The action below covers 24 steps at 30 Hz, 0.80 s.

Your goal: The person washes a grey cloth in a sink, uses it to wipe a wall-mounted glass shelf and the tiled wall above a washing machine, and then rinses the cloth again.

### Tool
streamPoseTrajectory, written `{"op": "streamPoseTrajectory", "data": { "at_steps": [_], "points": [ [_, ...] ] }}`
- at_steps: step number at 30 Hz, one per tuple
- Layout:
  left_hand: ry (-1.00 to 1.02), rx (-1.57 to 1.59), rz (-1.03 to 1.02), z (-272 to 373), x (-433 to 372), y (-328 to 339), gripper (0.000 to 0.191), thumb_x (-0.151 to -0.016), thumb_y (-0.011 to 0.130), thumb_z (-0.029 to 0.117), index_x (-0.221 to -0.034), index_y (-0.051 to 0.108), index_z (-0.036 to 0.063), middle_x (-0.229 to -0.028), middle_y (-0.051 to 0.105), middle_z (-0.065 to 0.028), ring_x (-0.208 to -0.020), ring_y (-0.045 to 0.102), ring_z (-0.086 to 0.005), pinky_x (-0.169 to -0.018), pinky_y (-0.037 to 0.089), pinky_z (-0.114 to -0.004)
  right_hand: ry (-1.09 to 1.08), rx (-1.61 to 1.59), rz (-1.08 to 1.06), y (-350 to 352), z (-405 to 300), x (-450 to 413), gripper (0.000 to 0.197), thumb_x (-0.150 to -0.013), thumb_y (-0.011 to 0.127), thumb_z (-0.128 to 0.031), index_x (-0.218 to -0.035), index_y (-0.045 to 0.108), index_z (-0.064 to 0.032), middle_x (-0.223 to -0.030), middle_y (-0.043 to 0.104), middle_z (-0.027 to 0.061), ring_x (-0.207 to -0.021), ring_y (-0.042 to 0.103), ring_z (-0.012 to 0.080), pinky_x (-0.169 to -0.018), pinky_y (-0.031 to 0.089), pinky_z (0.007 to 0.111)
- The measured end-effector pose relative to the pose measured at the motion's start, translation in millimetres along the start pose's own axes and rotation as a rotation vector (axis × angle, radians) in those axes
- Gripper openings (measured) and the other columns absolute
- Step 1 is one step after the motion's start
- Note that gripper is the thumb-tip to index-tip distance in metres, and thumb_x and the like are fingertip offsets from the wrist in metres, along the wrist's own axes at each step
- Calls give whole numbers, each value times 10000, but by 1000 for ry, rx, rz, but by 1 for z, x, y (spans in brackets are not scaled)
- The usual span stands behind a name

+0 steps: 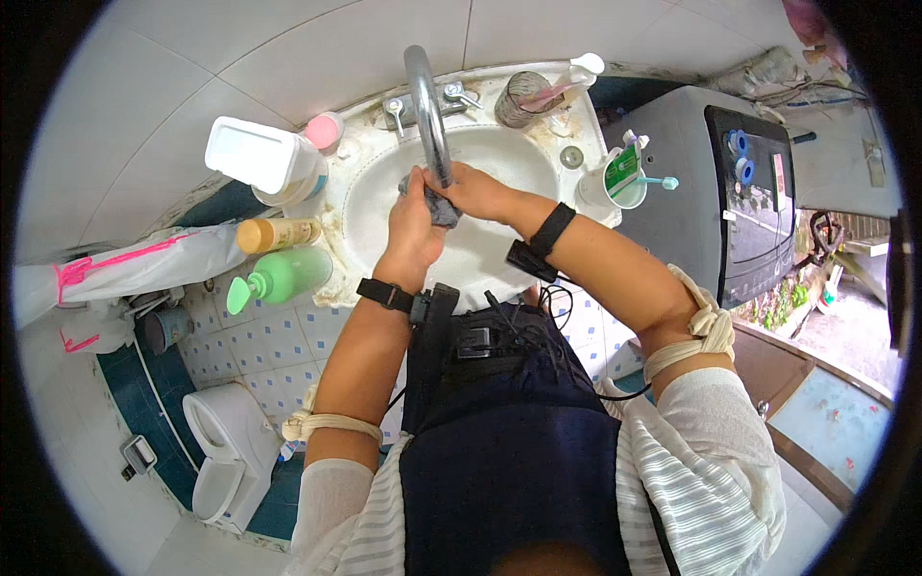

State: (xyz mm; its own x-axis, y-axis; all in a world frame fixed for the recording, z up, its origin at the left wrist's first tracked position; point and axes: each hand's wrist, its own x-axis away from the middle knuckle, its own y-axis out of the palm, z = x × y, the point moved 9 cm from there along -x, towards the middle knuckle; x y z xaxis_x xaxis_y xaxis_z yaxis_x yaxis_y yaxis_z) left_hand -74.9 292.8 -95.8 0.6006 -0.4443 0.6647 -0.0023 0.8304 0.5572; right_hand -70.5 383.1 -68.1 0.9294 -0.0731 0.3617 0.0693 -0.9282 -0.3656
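Observation:
A wet-looking grey cloth [441, 209] is bunched between my two hands over the white washbasin [497, 252]. My left hand [415, 230] grips it from the left, thumb pointing up towards the faucet. From the right, my right hand [475, 193] holds the cloth's upper part, its fingers partly hidden behind the spout. The curved chrome faucet [426, 101] arches over the basin and ends right at my hands. Two lever handles stand at its base, the left handle [395, 114] and the right handle [461, 95]. Whether water runs cannot be made out.
Left of the basin stand a green pump bottle [284, 276], a yellow-capped bottle [277, 235], a white-lidded tub [252, 155] and a pink-lidded jar [324, 131]. On the right are a glass tumbler [520, 101], a cup with toothpaste [601, 186] and a washing machine [677, 173]. A toilet [234, 446] sits lower left.

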Motion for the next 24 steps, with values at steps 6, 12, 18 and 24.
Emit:
{"op": "streamPoseTrajectory", "data": {
  "at_steps": [6,12,18,24],
  "points": [
    [47,-290,-76,3,-8,9,231,-928,512,195,-1078,500,19,-896,609,-70,-765,613,-183,-650,503,-306,73,49,97,-43,37,-4,488,-889,524,-319,-1241,485,17,-1234,529,189,-1137,506,288,-941,399,334],
    [402,-888,-164,19,7,43,284,-787,711,255,-861,593,7,-763,619,-59,-663,579,-176,-606,458,-295,27,168,263,-74,38,-14,496,-853,530,-312,-1205,499,36,-1200,525,246,-1131,493,367,-978,368,384],
    [811,-1368,-210,44,27,56,322,-712,756,237,-885,583,28,-774,598,-119,-669,567,-260,-626,442,-361,-15,395,286,-81,27,-31,582,-806,595,-204,-1275,384,69,-1345,345,273,-1242,365,379,-1023,325,395],
    [640,-1190,-241,54,32,53,349,-683,780,225,-906,599,28,-848,591,-132,-781,580,-279,-712,465,-347,55,462,294,-90,38,-48,670,-817,607,-281,-1311,336,82,-1367,319,292,-1283,327,368,-1068,267,371]
  ]
}}
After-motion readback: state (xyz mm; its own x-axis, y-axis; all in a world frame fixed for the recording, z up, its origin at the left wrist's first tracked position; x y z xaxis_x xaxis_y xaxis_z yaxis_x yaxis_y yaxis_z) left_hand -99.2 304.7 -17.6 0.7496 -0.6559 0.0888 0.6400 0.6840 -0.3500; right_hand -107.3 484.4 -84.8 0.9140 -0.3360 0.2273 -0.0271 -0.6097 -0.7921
